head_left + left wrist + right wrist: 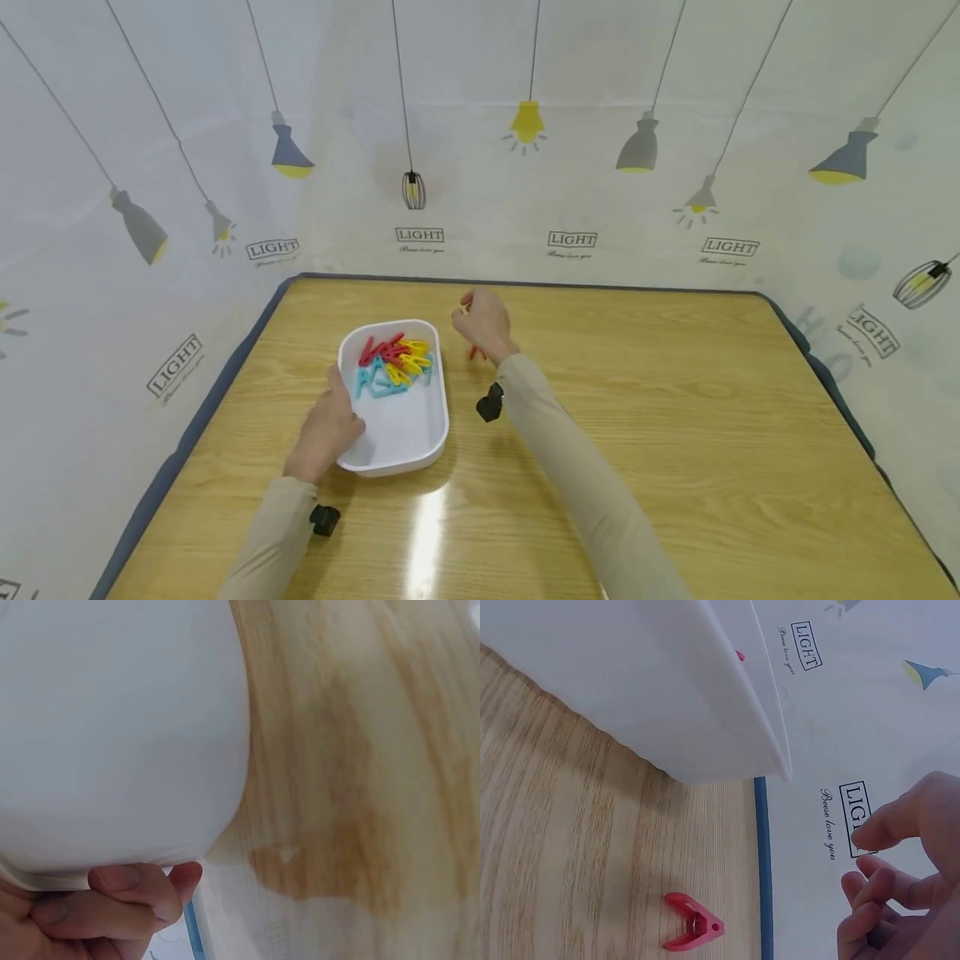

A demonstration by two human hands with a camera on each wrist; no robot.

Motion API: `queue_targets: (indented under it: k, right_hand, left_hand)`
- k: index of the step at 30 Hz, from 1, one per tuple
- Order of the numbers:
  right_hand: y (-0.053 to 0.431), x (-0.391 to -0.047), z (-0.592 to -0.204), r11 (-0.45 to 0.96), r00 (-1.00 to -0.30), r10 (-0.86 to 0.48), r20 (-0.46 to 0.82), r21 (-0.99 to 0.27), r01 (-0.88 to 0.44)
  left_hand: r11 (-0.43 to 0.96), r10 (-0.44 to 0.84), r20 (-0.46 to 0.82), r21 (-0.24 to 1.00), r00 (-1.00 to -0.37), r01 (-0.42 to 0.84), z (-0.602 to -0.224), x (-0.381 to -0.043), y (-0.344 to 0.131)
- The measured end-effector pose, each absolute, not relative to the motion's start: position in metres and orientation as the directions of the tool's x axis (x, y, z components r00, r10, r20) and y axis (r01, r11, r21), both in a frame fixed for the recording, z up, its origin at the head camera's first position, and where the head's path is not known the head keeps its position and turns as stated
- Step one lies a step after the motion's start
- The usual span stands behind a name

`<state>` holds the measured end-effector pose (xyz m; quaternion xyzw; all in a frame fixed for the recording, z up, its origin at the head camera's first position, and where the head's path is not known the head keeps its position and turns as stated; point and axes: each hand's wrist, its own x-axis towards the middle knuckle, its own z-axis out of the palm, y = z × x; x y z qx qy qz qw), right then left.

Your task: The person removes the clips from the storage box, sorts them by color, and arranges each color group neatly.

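A white plastic tray (397, 433) stands on the table, left of the middle, holding several red clothespins (382, 351), yellow clothespins (411, 362) and light blue clothespins (386, 389) toward its far end. My left hand (327, 427) grips the tray's left wall, the thumb over the rim; the left wrist view shows curled fingers (124, 904) at the edge. To the right of the tray, my right hand (486, 323) is above the table, holding nothing, with its fingers loosely bent. Below it a red clothespin (694, 922) lies on the wood, partly hidden by the hand in the head view.
The wooden table (675, 433) has a dark blue edge (525, 285) along the wall. Behind it hangs a white wall covering (480, 200) printed with lamps and lettering. Small black devices (491, 403) are by both wrists.
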<state>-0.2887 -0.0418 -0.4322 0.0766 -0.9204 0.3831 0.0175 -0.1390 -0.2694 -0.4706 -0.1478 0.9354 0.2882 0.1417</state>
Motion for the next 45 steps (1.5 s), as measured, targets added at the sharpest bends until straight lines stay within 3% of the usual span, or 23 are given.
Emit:
queue_targets:
  k: [10, 25, 35, 45]
  right_hand:
    - [-0.068, -0.287, -0.418, 0.69, -0.967, -0.226, 0.116, -0.682, -0.243]
    - [-0.108, -0.282, -0.424, 0.685, -0.95, -0.312, 0.029, -0.686, -0.246]
    - [-0.125, -0.275, -0.423, 0.714, -0.911, -0.4, -0.1, -0.658, -0.241]
    - [-0.136, -0.272, -0.434, 0.809, -0.891, -0.399, -0.216, -0.54, -0.231]
  left_hand:
    - [0.784, -0.204, -0.356, 0.498, -0.912, -0.37, -0.466, -0.138, -0.274]
    - [0.789, -0.2, -0.332, 0.503, -0.922, -0.352, -0.467, -0.138, -0.271]
    - [0.789, -0.174, -0.323, 0.52, -0.93, -0.328, -0.47, -0.138, -0.274]
    - [0.8, -0.163, -0.298, 0.518, -0.94, -0.303, -0.471, -0.137, -0.273]
